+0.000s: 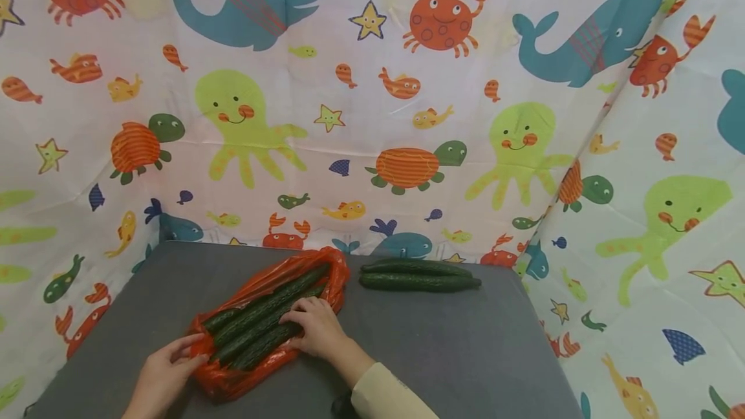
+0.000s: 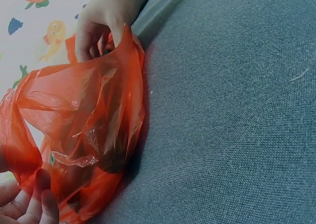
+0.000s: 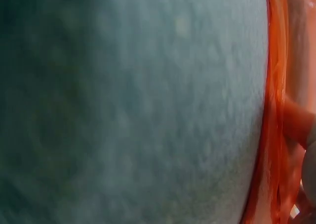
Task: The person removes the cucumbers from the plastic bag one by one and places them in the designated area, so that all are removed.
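A red plastic bag (image 1: 256, 385) lies slantwise on the grey table, its top side gaping. Several long dark green cucumbers (image 1: 256, 319) lie in it side by side. My left hand (image 1: 165, 367) pinches the film at the bag's near left end; in the left wrist view its fingertips (image 2: 47, 204) bunch the plastic. From the right, my right hand (image 1: 319, 328) reaches over the bag's side, its fingers curled over the nearest cucumber. Part of that grip is hidden by the bag. Through the red film (image 3: 276, 135), the right wrist view shows fingers up close.
Two more cucumbers (image 1: 419, 275) lie together at the back right of the table (image 1: 454, 348). A white curtain (image 1: 349, 147) printed with sea animals hangs behind the table and along both sides. Some dark object (image 1: 343, 406) shows by the right sleeve at the near edge.
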### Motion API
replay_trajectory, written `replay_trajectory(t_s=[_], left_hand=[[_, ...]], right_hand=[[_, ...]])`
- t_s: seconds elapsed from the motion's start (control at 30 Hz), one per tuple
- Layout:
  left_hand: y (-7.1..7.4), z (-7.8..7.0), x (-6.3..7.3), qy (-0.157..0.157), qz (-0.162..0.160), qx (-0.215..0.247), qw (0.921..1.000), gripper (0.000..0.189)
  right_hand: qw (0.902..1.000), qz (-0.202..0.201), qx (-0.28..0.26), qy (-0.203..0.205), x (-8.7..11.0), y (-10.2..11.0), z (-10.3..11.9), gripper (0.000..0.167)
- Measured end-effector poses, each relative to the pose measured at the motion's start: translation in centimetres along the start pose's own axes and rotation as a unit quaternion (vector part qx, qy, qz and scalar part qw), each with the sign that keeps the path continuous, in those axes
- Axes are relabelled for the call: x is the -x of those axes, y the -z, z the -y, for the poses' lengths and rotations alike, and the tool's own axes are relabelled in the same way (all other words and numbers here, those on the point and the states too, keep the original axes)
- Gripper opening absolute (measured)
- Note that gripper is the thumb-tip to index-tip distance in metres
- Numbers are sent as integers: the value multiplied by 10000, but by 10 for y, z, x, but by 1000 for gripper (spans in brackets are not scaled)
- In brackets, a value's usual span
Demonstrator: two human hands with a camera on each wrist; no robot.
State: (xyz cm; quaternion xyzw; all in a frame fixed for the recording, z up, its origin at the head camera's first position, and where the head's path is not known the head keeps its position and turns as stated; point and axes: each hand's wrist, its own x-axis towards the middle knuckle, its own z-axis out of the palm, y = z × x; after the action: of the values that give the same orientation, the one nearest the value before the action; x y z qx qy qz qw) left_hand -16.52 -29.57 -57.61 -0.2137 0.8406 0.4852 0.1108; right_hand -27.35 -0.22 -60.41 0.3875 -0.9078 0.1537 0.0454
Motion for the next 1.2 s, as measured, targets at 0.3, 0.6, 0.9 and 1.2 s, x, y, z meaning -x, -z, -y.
replay_trajectory(t_s=[0.3, 0.6, 0.9, 1.2], left_hand=[[0, -2, 0, 176, 76, 72, 9998, 78], [2, -5, 5, 157, 14, 8, 9999, 77], [6, -3, 3, 34, 43, -97, 9999, 87], [7, -1, 3, 50, -44, -245, 9997, 82]], right_hand=[[9993, -246, 244, 156, -3, -2, 1, 34], [9961, -751, 276, 372, -6, 2, 2, 32], [9923, -1092, 248, 522, -12, 11, 1, 43], [9870, -1383, 66, 812, -21, 18, 3, 36]])
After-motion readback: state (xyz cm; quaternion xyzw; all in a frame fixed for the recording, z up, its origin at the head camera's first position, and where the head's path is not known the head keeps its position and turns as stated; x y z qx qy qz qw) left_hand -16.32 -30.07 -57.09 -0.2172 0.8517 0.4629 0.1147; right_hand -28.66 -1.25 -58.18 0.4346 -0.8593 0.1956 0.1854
